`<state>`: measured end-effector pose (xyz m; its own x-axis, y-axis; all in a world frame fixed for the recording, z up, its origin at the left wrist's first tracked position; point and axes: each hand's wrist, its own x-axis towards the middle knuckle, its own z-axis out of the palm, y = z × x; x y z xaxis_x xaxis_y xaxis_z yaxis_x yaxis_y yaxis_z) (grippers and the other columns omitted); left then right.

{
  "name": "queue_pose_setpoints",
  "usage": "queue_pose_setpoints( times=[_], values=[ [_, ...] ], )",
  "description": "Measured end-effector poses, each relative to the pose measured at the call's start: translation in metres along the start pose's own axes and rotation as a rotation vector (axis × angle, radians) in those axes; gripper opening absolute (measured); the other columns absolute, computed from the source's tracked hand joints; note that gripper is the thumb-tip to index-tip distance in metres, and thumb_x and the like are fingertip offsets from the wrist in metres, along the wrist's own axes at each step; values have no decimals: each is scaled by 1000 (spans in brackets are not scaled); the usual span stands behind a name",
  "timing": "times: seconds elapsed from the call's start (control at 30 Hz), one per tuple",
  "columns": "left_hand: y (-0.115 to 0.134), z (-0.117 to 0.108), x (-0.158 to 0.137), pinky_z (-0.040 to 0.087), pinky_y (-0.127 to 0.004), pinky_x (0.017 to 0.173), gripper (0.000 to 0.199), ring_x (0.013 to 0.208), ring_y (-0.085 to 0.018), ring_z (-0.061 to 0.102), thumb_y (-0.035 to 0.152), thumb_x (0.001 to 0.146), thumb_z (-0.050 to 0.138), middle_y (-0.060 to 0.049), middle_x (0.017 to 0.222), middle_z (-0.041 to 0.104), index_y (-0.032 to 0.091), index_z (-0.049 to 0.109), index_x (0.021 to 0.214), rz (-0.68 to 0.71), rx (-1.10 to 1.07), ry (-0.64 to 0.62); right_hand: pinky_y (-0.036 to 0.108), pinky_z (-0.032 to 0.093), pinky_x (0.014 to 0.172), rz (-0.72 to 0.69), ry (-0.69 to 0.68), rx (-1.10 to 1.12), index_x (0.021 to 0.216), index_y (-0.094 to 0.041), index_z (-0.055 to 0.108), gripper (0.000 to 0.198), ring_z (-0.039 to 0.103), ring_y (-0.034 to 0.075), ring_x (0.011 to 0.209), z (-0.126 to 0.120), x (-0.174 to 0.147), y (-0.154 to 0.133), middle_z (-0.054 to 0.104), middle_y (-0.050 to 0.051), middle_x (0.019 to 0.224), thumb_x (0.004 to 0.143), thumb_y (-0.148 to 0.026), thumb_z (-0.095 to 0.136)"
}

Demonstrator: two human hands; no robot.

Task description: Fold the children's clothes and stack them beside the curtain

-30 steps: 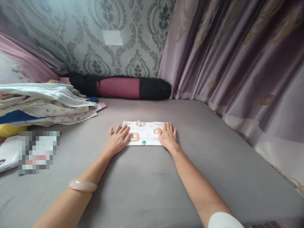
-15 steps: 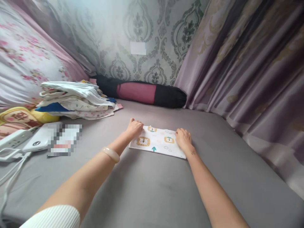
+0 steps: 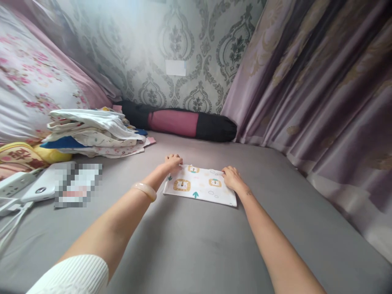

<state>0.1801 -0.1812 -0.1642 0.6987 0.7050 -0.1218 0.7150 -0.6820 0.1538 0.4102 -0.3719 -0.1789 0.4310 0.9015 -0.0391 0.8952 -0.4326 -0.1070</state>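
Note:
A white folded cloth (image 3: 200, 188) printed with yellow lion faces and green leaves lies flat on the grey bed sheet (image 3: 196, 245). My left hand (image 3: 173, 161) is at its far left corner, with curled fingers closed on the edge. At the far right corner my right hand (image 3: 232, 178) likewise has its fingers bent down over the border of the cloth. The fingertips of both hands are partly hidden. A pale bangle (image 3: 145, 191) circles my left wrist.
A pile of folded clothes (image 3: 92, 130) stands at the left, near a yellow plush item (image 3: 30, 155), a white power bank (image 3: 49, 181), a power strip (image 3: 18, 183) and a blurred-out flat item (image 3: 79, 185). A black and maroon bolster (image 3: 174, 123) lies along the wall; curtains (image 3: 306, 102) hang right.
The view has shifted slightly, so everything sits a little lower and further left. Both hands stay at the far corners of the cloth, which still lies flat.

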Motion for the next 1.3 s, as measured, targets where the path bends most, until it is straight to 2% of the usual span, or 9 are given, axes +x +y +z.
queue_pose_setpoints(
  times=[0.23,0.43,0.53,0.6,0.7,0.8,1.0,1.17,1.3],
  values=[
    [-2,7,-19,30,-48,105,25,112,-26,58,16,84,46,-9,112,69,22,63,101,92,-9,98,35,34,91,-22,10,-4,113,-16,58,25,51,25,114,-6,-9,-6,61,13,122,95,-14,39],
    [-6,-3,-34,30,-44,103,24,108,-25,57,16,84,45,-8,102,70,23,60,101,133,-1,179,35,33,96,-113,86,17,116,-18,57,26,51,24,112,-32,-31,-8,62,10,118,94,-16,44],
    [-5,-22,-46,31,-43,102,26,109,-26,57,22,85,47,-7,104,70,25,62,107,125,-30,208,36,34,99,-166,84,38,124,-19,58,33,50,25,116,-49,-43,-4,60,11,122,94,-18,44],
    [-6,-40,-58,32,-42,101,28,111,-27,57,27,84,49,-7,106,71,25,65,107,140,-60,204,36,36,98,-206,71,81,119,-20,63,31,51,25,114,-61,-50,1,61,10,118,94,-19,45],
    [-10,-71,-77,40,-34,89,26,102,-26,60,32,82,50,-5,99,72,24,71,94,232,-98,107,31,41,93,-285,80,196,108,-21,68,24,57,21,106,-81,-60,9,65,7,109,90,-21,51],
    [-16,-98,-92,43,-26,71,33,82,-21,62,43,78,54,-2,89,71,22,72,97,313,-272,-29,29,44,88,-315,45,343,102,-21,69,21,61,19,99,-100,-68,15,69,4,105,87,-23,55],
    [-21,-123,-105,44,-22,67,35,77,-19,61,48,73,62,1,77,68,22,74,92,404,-437,-119,28,51,79,-344,-128,623,103,-19,69,24,68,18,88,-118,-71,19,75,3,97,84,-31,58],
    [-21,-117,-93,44,-23,62,40,71,-17,60,48,72,64,-1,79,69,18,73,96,327,-530,-18,25,51,77,-343,-63,590,101,-19,70,23,68,17,89,-120,-62,15,75,2,98,85,-28,56],
    [-17,-104,-79,43,-25,60,38,64,-16,56,43,77,58,-2,73,66,15,71,98,294,-575,244,26,48,78,-301,192,443,102,-18,70,25,66,18,89,-121,-56,5,74,3,99,84,-21,53]
  ],
)
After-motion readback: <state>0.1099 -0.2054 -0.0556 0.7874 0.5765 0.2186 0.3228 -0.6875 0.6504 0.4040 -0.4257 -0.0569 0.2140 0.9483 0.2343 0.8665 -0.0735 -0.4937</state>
